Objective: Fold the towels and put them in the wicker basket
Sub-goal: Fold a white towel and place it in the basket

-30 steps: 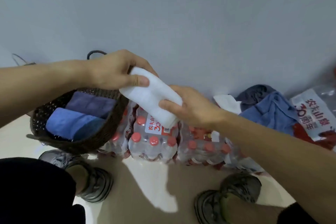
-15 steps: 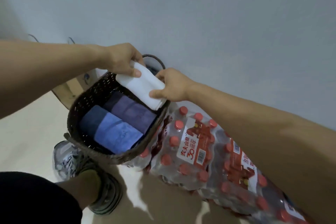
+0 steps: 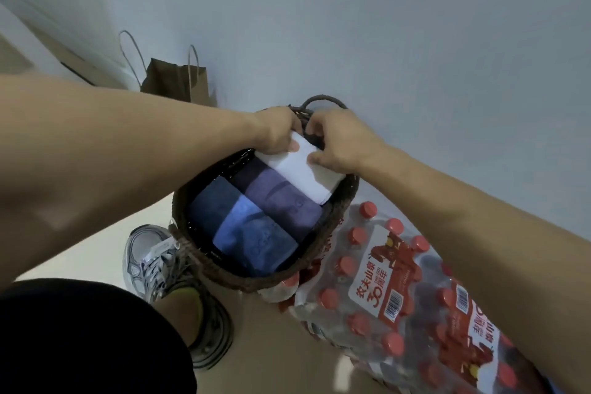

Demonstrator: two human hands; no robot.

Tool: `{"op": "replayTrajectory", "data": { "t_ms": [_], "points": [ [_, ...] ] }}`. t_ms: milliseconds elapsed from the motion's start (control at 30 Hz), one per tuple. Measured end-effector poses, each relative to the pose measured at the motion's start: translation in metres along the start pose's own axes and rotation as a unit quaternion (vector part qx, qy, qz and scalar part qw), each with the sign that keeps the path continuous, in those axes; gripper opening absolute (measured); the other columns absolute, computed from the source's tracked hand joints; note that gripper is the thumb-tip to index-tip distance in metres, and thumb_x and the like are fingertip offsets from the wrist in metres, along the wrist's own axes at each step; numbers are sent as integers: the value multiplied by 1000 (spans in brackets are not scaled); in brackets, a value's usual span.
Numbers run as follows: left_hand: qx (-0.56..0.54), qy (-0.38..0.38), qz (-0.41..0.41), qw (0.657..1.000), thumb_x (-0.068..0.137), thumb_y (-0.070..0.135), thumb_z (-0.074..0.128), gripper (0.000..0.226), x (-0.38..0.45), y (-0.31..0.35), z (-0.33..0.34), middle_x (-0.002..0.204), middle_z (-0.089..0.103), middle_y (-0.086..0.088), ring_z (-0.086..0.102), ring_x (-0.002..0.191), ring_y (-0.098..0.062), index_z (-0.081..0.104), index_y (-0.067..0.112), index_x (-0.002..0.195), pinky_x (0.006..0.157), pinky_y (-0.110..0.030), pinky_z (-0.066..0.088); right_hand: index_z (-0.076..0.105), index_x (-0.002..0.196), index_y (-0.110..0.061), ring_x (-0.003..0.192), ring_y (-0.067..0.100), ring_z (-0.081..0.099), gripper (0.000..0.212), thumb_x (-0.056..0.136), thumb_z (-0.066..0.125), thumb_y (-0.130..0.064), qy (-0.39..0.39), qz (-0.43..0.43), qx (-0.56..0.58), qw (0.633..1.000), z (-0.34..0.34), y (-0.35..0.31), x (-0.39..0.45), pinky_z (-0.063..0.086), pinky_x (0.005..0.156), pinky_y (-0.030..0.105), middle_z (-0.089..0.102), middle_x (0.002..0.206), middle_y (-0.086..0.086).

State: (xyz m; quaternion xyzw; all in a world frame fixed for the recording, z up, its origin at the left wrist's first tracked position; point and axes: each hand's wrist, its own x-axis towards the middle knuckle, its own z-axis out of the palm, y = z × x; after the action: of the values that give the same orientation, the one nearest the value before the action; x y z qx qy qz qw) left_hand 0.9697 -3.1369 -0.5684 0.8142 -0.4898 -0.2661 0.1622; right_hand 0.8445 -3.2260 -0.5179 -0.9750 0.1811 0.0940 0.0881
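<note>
A dark wicker basket (image 3: 332,221) rests on packs of bottled water. Inside lie a folded blue towel (image 3: 252,233) and a folded purple towel (image 3: 281,198), side by side. A folded white towel (image 3: 307,174) sits at the basket's far side, next to the purple one. My left hand (image 3: 278,131) grips its far end with the thumb on top. My right hand (image 3: 339,144) pinches its right edge, fingers curled over it. The basket's far rim is partly hidden behind both hands.
Shrink-wrapped packs of red-capped water bottles (image 3: 399,291) lie right of and under the basket. A brown paper bag (image 3: 179,83) stands against the wall at the back left. My left shoe (image 3: 153,259) is on the floor beside the basket.
Both hands carried the white towel from above the bottles leftwards and down into the basket. The view turned left, so the loose towels on the right dropped out of sight.
</note>
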Motion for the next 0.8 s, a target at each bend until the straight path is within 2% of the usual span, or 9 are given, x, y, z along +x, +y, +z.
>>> {"op": "replayTrajectory", "data": {
  "t_ms": [33, 133, 233, 333, 433, 600, 700, 767, 800],
  "points": [
    [3, 4, 2, 1000, 90, 21, 66, 32, 0, 0, 1, 123, 64, -6, 56, 114, -26, 63, 16, 122, 97, -30, 42, 65, 101, -12, 92, 25, 62, 31, 74, 77, -21, 16, -7, 14, 1000, 4, -1, -2, 42, 69, 28, 61, 92, -1],
    [38, 19, 27, 999, 90, 30, 66, 37, -2, 1, 2, 124, 62, -7, 56, 113, -26, 59, 15, 123, 89, -29, 41, 65, 119, -18, 101, 21, 61, 48, 76, 81, -34, -46, 20, 10, 999, 21, 2, -5, 42, 78, 25, 66, 105, 0],
    [114, 61, 64, 990, 86, 32, 69, 40, -10, 7, -4, 114, 60, -12, 56, 95, -28, 54, 11, 117, 74, -30, 37, 63, 120, -18, 96, 21, 61, 52, 75, 82, -36, -45, 54, 55, 996, 32, 7, -2, 43, 78, 26, 65, 101, 0],
    [133, 89, 122, 979, 82, 24, 73, 40, -21, 5, -11, 115, 49, -11, 54, 100, -29, 58, 12, 118, 82, -36, 42, 58, 128, -17, 98, 18, 59, 65, 72, 86, -35, -67, 70, 77, 992, 30, 11, 3, 43, 80, 25, 63, 105, 0],
    [136, 22, 123, 983, 83, 21, 73, 45, -32, -2, -10, 123, 48, -10, 52, 111, -27, 61, 14, 125, 93, -33, 40, 54, 136, -19, 112, 22, 59, 79, 67, 89, -35, -98, 73, 27, 992, 23, 11, 5, 42, 83, 24, 62, 124, 2],
    [114, 9, 68, 991, 84, 15, 68, 45, -28, -11, 0, 125, 50, -10, 52, 114, -28, 60, 16, 128, 97, -31, 38, 64, 120, -12, 102, 27, 63, 69, 62, 91, -36, -75, 51, -40, 995, 30, 9, 2, 53, 87, 37, 69, 109, 6],
    [114, 3, 51, 992, 83, 13, 66, 43, -24, -8, 1, 126, 51, -11, 52, 114, -29, 60, 16, 126, 95, -31, 40, 60, 126, -13, 107, 26, 61, 70, 67, 88, -38, -80, 27, -33, 996, 29, 10, -3, 50, 90, 33, 67, 114, 5],
    [131, -20, 41, 990, 81, 15, 70, 45, -21, -4, -4, 121, 55, -8, 54, 107, -26, 61, 17, 125, 89, -27, 41, 59, 128, -13, 99, 22, 63, 66, 71, 87, -31, -88, 36, 48, 994, 18, 15, -9, 51, 87, 30, 66, 114, 4],
    [138, -31, 36, 989, 80, 18, 73, 45, -20, -2, -8, 113, 57, -4, 54, 100, -23, 62, 17, 124, 83, -24, 40, 61, 123, -11, 89, 21, 66, 55, 75, 85, -23, -88, 49, 139, 985, 10, 17, -16, 55, 83, 31, 66, 110, 6]
  ]
}}
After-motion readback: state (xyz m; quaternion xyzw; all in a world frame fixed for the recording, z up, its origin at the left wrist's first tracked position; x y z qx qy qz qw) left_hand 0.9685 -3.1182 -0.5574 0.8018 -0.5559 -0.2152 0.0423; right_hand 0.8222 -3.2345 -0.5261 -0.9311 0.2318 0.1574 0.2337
